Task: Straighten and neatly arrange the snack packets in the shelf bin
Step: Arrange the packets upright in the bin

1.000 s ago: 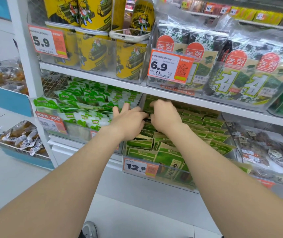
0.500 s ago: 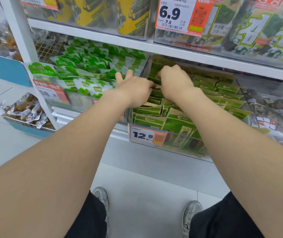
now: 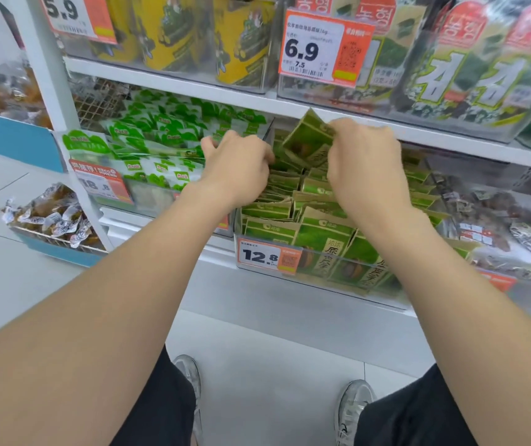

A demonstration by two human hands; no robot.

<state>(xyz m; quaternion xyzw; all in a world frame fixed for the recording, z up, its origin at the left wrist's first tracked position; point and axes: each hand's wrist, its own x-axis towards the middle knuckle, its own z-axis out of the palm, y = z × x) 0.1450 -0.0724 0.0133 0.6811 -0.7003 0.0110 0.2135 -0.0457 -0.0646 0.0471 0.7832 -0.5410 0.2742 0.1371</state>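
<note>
Head view: one packet (image 3: 306, 138) is held pinched, tilted, above the bin (image 3: 338, 283) by the right hand (image 3: 365, 160); left hand (image 3: 238, 170) is curled among packets (image 3: 270, 210) (grip hidden, cannot be told).

Two hands (image 3: 238, 169) (image 3: 364, 162), two shoes (image 3: 188, 378) (image 3: 352, 407), one raised packet (image 3: 306, 136)

Green packets (image 3: 319, 243), uneven upright rows, clear shelf bin (image 3: 325, 282)

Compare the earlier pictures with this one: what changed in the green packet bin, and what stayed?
The right hand has pinched one packet by its top and lifted it, tilted, above the other packets. The left hand stays among them at the rear left; the bin and its 12.8 tag are unmoved.
</note>
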